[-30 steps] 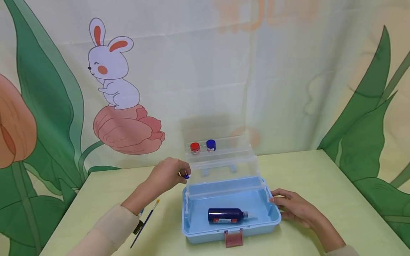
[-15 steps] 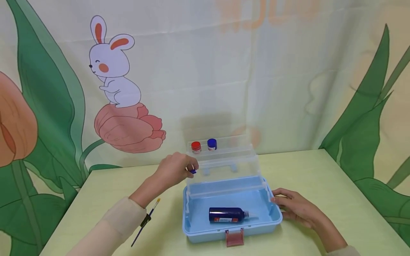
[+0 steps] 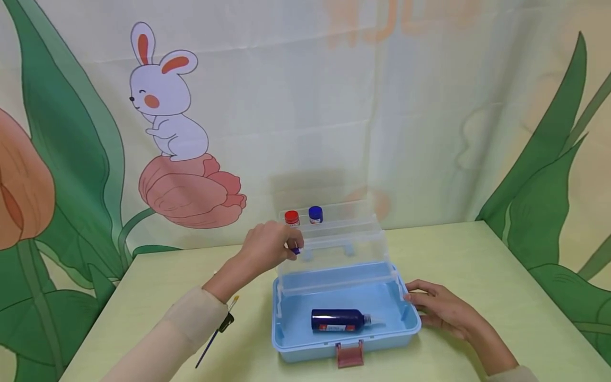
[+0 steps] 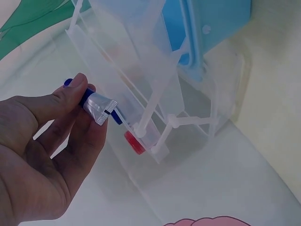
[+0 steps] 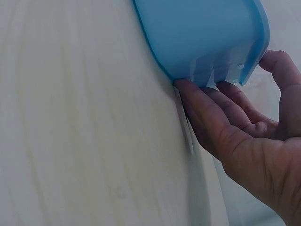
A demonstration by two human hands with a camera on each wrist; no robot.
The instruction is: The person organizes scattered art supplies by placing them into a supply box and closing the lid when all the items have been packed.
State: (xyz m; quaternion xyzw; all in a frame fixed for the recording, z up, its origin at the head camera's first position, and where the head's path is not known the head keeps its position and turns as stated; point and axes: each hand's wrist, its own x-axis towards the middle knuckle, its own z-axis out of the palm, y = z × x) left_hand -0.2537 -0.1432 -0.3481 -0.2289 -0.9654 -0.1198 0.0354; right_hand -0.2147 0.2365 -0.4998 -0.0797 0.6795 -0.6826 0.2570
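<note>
My left hand (image 3: 269, 244) pinches a small paint tube (image 4: 98, 107) between thumb and fingers, its flat silver crimped end sticking out and its other end blue. It hovers at the left of the raised clear lid of a light blue storage box (image 3: 346, 355). Fairly straight fingers of my right hand (image 3: 444, 313) touch the box's right outer wall, the thumb at the rim (image 5: 261, 28). Inside the box lies a dark blue bottle (image 3: 336, 320) with a clear nozzle pointing right. A red-capped jar (image 3: 291, 217) and a blue-capped jar (image 3: 315, 214) sit in the lid's upper tray.
Left of the box, a paintbrush (image 3: 207, 350) lies on the pale green table (image 3: 477, 254), partly under the left sleeve in view, beside a small black object (image 3: 227, 322). A pink latch (image 3: 350, 355) hangs at the box's front. A printed curtain (image 3: 286, 106) stands behind.
My left hand, with the paint tube, has moved right and slightly up, now overlapping the clear lid. My right hand stays at the box's side.
</note>
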